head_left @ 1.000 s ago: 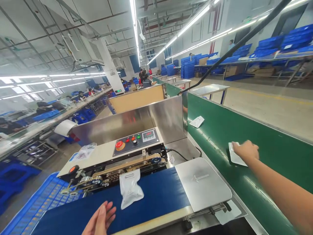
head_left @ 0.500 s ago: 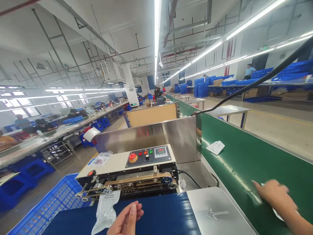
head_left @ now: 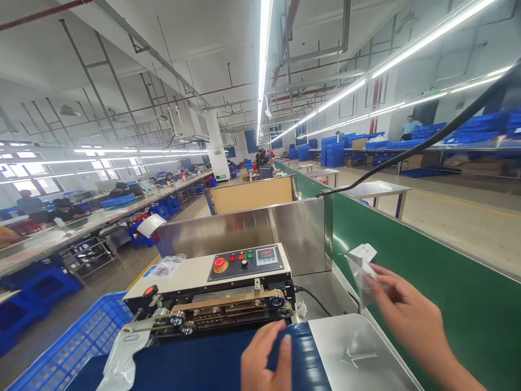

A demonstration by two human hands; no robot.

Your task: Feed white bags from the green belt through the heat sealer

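My right hand (head_left: 411,309) pinches a small clear and white plastic pouch (head_left: 359,276) above the edge of the green conveyor belt (head_left: 459,304). Just behind it, another white pouch (head_left: 363,251) lies on that belt. Over the blue belt (head_left: 191,361) of a band sealer (head_left: 171,288), my left hand (head_left: 266,358) is held with thumb and fingers apart and nothing between them. A printed white pouch (head_left: 122,355) hangs by its top edge at the left end of the sealer's bands, its lower part over the blue belt.
A blue plastic basket (head_left: 95,328) stands at the sealer's left end. The control panel (head_left: 246,260) has a red stop button. A metal plate (head_left: 358,347) with an arrow lies right of the blue belt. A black cable (head_left: 407,155) crosses the upper right. People sit at benches far left.
My right hand has moved left and up from the green belt with a pouch in it. My left hand has shifted right and its fingers have parted. The pouch in the sealer has travelled left.
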